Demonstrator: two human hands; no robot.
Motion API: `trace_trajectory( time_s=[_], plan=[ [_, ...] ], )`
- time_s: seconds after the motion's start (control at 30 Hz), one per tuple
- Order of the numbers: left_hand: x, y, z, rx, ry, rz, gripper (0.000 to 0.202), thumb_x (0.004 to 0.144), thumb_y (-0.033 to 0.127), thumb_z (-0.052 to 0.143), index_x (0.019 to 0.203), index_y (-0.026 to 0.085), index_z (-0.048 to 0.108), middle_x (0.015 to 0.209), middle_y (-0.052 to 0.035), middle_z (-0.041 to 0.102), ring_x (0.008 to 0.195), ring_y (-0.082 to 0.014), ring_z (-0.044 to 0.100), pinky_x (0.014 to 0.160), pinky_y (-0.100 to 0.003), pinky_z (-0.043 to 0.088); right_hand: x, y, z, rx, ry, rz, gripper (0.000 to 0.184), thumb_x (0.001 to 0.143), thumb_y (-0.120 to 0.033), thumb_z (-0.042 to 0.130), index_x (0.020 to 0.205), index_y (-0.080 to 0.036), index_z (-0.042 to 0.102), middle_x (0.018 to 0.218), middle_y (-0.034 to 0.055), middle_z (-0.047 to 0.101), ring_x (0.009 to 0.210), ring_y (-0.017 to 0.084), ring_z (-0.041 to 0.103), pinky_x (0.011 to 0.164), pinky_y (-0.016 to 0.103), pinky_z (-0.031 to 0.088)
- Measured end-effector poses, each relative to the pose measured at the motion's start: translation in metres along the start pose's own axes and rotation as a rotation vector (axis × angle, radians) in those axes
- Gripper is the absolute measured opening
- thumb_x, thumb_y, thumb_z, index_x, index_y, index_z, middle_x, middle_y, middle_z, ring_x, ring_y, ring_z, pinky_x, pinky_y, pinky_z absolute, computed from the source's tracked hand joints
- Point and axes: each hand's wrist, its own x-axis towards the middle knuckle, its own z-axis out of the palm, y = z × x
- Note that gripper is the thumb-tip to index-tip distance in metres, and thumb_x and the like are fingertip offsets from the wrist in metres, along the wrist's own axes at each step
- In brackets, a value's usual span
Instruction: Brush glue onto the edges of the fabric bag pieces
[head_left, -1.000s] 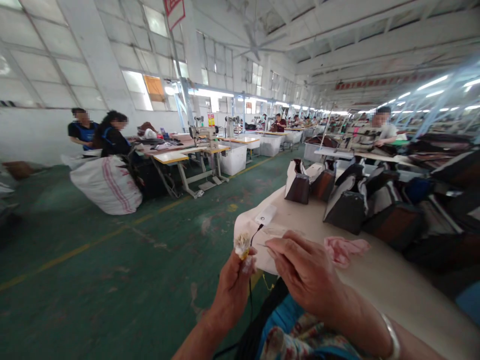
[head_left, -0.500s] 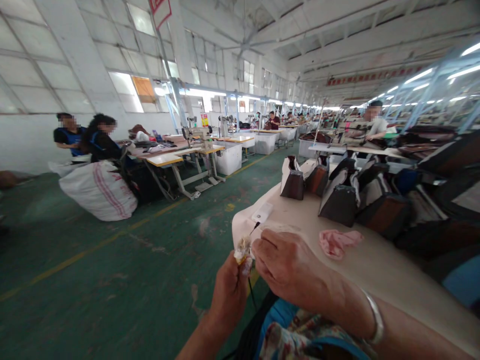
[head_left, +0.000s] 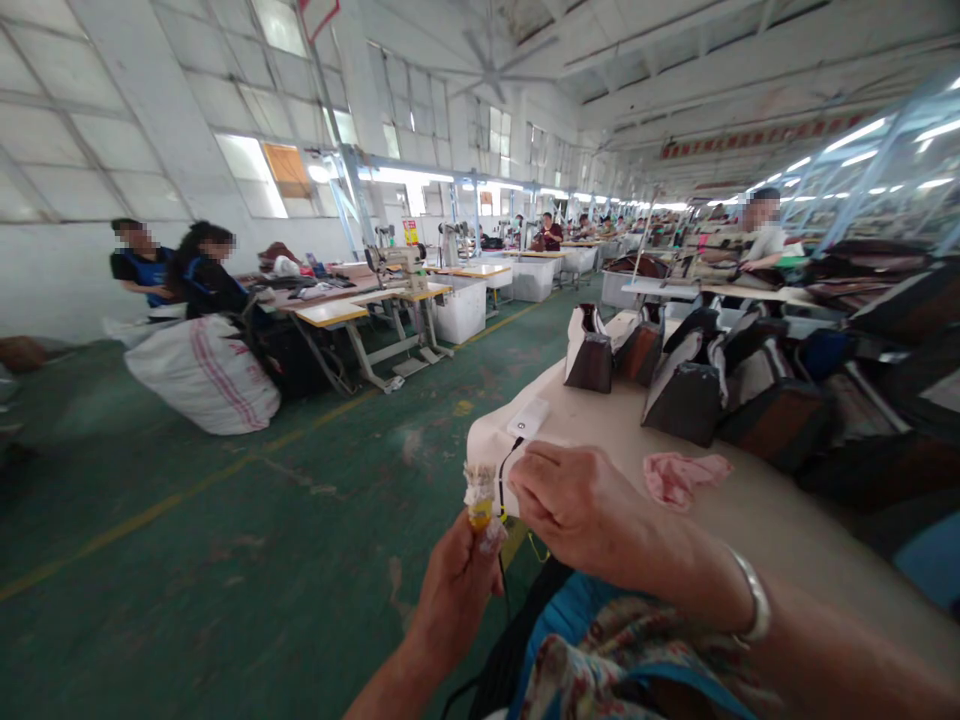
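My left hand point(head_left: 456, 578) is closed around a small brush point(head_left: 480, 496) with a yellow handle and pale, crusted bristles pointing up. A whitish scrap or residue shows at its thumb. Just to the right, my right hand point(head_left: 559, 500) is closed with its fingertips pinched together, apart from the bristles; whatever they hold, if anything, is hidden. A white box-like device point(head_left: 528, 418) lies on the table corner beyond my hands, and a black cable point(head_left: 504, 470) runs down from it between them.
The pale-covered table point(head_left: 600, 430) carries a crumpled pink cloth point(head_left: 684, 480) and several dark bag pieces point(head_left: 684, 400) standing upright. A white sack point(head_left: 202, 375) sits on the green floor at left. Sewing machines point(head_left: 401, 262) and other people are farther off.
My right hand has drawn slightly away from the brush, leaving a gap. The brush now stands more upright and its yellow handle shows more clearly.
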Motion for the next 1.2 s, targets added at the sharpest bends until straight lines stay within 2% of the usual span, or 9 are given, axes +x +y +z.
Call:
trace_trajectory(
  time_s=[0.13,0.23,0.3,0.37,0.5,0.67,0.87,1.03,1.2],
  plan=[
    [-0.004,0.006,0.000,0.086,0.009,0.033,0.034,0.095,0.048,0.047,0.079,0.018,0.051,0.058,0.0040,0.049,0.051,-0.0088,0.045,0.050,-0.020,0.037,0.007,-0.003,0.010,-0.181,-0.144,-0.160,0.019,0.088,-0.007,0.052,0.074,-0.017,0.056,0.077,0.0044,0.058,0.070,0.017,0.051,0.050,0.030,0.025],
    [-0.009,0.007,0.002,0.116,0.037,0.051,0.033,0.094,0.047,0.049,0.081,0.017,0.054,0.061,0.0034,0.050,0.054,-0.0094,0.046,0.052,-0.020,0.038,0.018,0.017,0.015,-0.276,-0.172,-0.029,0.015,0.085,-0.004,0.052,0.077,-0.015,0.058,0.081,0.0080,0.060,0.071,0.019,0.052,0.050,0.031,0.024],
    [-0.010,0.004,0.002,0.087,0.045,0.027,0.033,0.094,0.048,0.049,0.082,0.018,0.053,0.061,0.0042,0.048,0.054,-0.0096,0.046,0.052,-0.020,0.039,0.023,0.031,0.014,-0.262,-0.084,0.115,0.017,0.083,-0.002,0.050,0.074,-0.015,0.057,0.077,0.0071,0.060,0.065,0.017,0.050,0.051,0.030,0.025],
    [-0.010,0.001,0.001,0.060,0.033,-0.013,0.035,0.094,0.051,0.047,0.083,0.018,0.053,0.062,0.0047,0.047,0.052,-0.0096,0.046,0.050,-0.020,0.040,0.023,0.036,0.011,-0.125,0.011,0.143,0.019,0.083,-0.003,0.049,0.070,-0.016,0.055,0.069,0.0026,0.056,0.061,0.014,0.047,0.054,0.028,0.028],
    [-0.007,-0.001,-0.005,0.097,0.031,-0.014,0.034,0.094,0.050,0.046,0.083,0.019,0.052,0.059,0.0051,0.047,0.050,-0.0096,0.046,0.049,-0.021,0.039,0.014,0.017,0.009,0.072,0.015,0.012,0.021,0.083,-0.005,0.049,0.067,-0.018,0.052,0.067,-0.0011,0.052,0.058,0.011,0.042,0.053,0.028,0.026],
    [-0.004,0.003,-0.006,0.108,0.039,-0.008,0.033,0.094,0.049,0.046,0.081,0.018,0.053,0.059,0.0041,0.050,0.051,-0.0108,0.049,0.049,-0.021,0.040,0.006,-0.005,0.018,-0.076,-0.098,-0.111,0.021,0.089,-0.006,0.050,0.072,-0.018,0.056,0.076,0.0032,0.057,0.065,0.015,0.046,0.050,0.030,0.023],
    [-0.010,0.002,-0.001,0.108,0.042,-0.003,0.032,0.091,0.048,0.052,0.083,0.018,0.057,0.060,0.0038,0.051,0.051,-0.0103,0.048,0.050,-0.020,0.040,0.014,0.001,0.021,-0.206,-0.201,-0.119,0.012,0.087,-0.006,0.053,0.082,-0.015,0.058,0.081,0.0062,0.058,0.071,0.019,0.051,0.050,0.031,0.026],
    [-0.010,-0.001,0.004,-0.008,0.010,-0.082,0.036,0.088,0.053,0.054,0.078,0.018,0.054,0.063,0.0043,0.050,0.046,-0.0083,0.045,0.044,-0.020,0.040,0.018,0.019,0.015,-0.135,-0.050,0.087,0.017,0.087,-0.005,0.050,0.076,-0.017,0.054,0.075,0.0036,0.057,0.068,0.016,0.051,0.055,0.029,0.029],
    [-0.004,-0.009,-0.001,-0.049,-0.013,-0.110,0.032,0.090,0.049,0.052,0.078,0.019,0.050,0.058,0.0061,0.046,0.044,-0.0082,0.044,0.045,-0.021,0.043,0.007,0.012,0.014,-0.048,-0.034,0.005,0.021,0.090,-0.006,0.048,0.074,-0.017,0.055,0.071,0.0013,0.055,0.062,0.013,0.046,0.052,0.029,0.025]
  ],
)
